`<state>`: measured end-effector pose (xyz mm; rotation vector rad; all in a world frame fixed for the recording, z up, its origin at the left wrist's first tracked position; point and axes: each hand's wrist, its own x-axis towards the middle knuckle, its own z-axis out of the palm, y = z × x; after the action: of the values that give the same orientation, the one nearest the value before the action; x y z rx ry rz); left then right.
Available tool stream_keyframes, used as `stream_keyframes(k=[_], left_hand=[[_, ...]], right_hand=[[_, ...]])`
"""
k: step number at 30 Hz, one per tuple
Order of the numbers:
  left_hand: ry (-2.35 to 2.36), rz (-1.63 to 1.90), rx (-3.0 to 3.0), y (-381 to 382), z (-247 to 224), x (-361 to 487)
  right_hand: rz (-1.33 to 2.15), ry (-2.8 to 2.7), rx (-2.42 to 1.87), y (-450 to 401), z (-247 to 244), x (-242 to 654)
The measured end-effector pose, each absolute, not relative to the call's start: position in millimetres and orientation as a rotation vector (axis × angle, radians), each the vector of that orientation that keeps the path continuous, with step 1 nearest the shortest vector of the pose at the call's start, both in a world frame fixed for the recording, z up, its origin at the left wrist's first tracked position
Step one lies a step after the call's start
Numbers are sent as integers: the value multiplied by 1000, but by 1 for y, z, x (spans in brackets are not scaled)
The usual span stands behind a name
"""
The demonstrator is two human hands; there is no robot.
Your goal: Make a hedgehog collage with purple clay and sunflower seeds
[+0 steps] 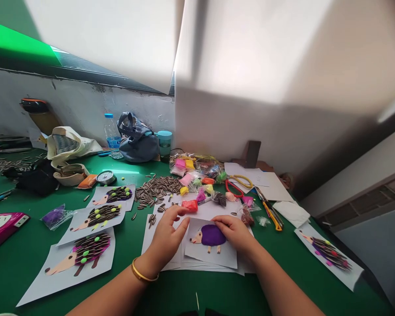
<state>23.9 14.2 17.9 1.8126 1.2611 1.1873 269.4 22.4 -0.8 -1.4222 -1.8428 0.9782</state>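
Note:
A small white card (pixel 197 251) bears a clay hedgehog with a purple body (pixel 213 235), a pale face and two small feet. It lies on a stack of white sheets (pixel 149 245) in the middle of the green table. My left hand (pixel 168 235), with a gold bangle at the wrist, is just left of the card, its thumb and fingers apart with nothing between them. My right hand (pixel 235 232) pinches the upper right part of the card, fingertips at the edge of the purple body. Behind my left hand is a pile of striped sunflower seeds (pixel 158 189).
Finished hedgehog cards lie at left (pixel 66 281) and right (pixel 332 254). Colored clay packets (pixel 189 205), scissors (pixel 234 188) and a yellow cutter (pixel 273 215) lie beyond my hands. A blue bag (pixel 138 142), a bottle (pixel 111 131) and a teal-lidded jar (pixel 165 142) stand along the wall.

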Motion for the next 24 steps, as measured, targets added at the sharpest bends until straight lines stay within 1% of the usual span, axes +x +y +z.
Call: stream_keyframes(k=[4,6,8,12,16,24], left_hand=[[1146,884,2285,13,16,17],[1087,711,2434,12,12,17],[1059,579,2518,11,8,17],[1094,449,2547,10,7,19],[1106,400,2537,11,9,19],[1097,445,2532,11,4,18]], right_hand=[[598,-2006,-1403,26,-3,264],[405,-2033,-1390,25,-1,261],[283,-2090,-1354,20,1,261],[193,-2334,-1237,0,7,259],[161,-2509,-1167,-16,8,255],[73,-2562,-1260,-18,4,251]])
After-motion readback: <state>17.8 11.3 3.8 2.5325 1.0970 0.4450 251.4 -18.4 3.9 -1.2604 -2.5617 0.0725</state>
